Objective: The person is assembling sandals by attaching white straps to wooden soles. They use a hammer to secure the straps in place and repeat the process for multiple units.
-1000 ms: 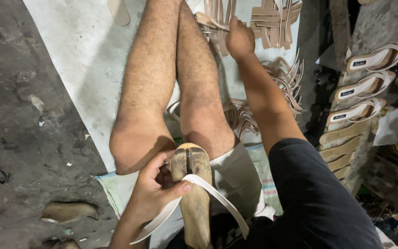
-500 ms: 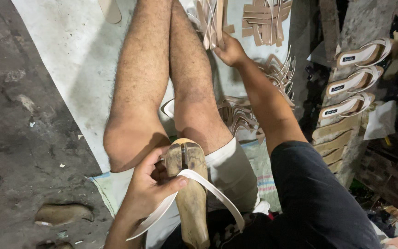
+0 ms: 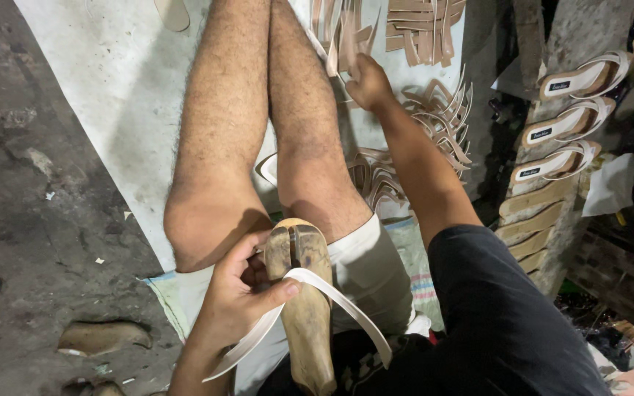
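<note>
left hand (image 3: 240, 301): fingers pinching white strap (image 3: 332, 293) on wooden last (image 3: 304, 293) | right hand (image 3: 367, 82): fingers gripping tan strap (image 3: 343, 44)

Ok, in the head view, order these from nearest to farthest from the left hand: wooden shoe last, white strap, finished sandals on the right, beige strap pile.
Measured from the left hand:
1. White strap, under the thumb; wooden shoe last, gripped. Both touched, too close to call.
2. Beige strap pile, beyond the knees.
3. Finished sandals, far right.

Bare legs (image 3: 258, 132) fill the middle of the pale floor sheet (image 3: 111, 88), whose left edge lies open; heaps of tan leather straps (image 3: 427, 29) crowd its right edge, hemmed by stacked white-strapped sandals (image 3: 566, 121).
</note>
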